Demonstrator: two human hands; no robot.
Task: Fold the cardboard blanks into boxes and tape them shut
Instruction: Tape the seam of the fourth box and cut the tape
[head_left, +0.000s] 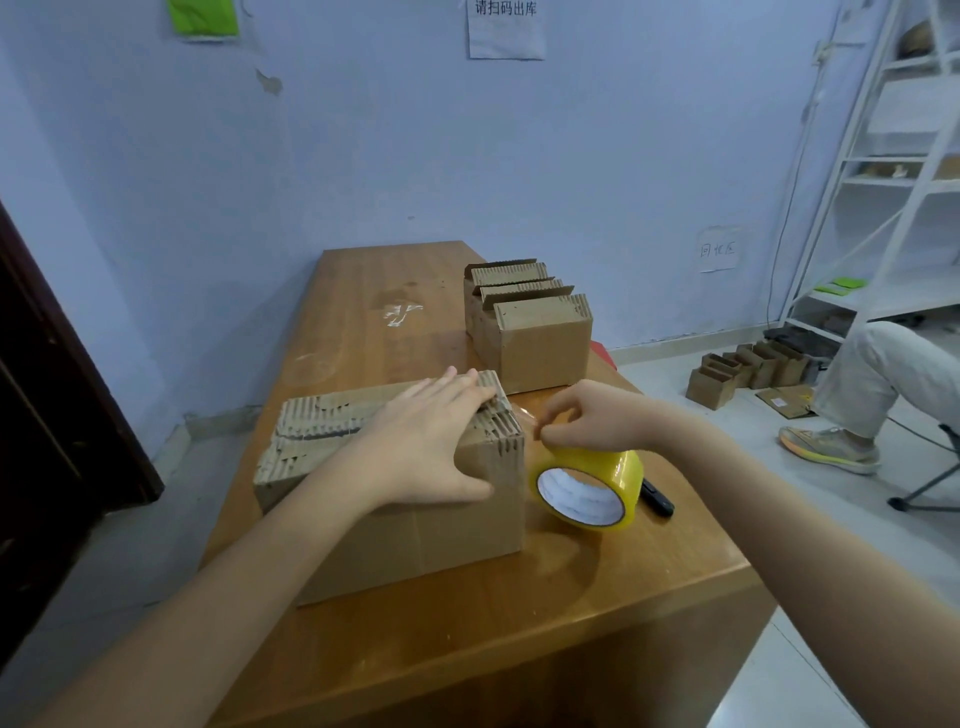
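A folded brown corrugated cardboard box (395, 499) sits near the table's left edge, toward the near end, its top flaps closed with ragged corrugated edges meeting along the middle. A roll of yellow packing tape (587, 488) stands on edge just beside the box's right side. Three smaller brown cardboard boxes (524, 322), flaps upright, cluster near the table's far right edge.

We see even, diffuse indoor light with a cool blue cast. The tape roll (587, 491) casts a soft shadow toward 6 o'clock on the table (519, 623). Wide-angle distortion bends the shelving (893, 171) at 2 o'clock. Edges appear slightly soft; centre detail is sharp.
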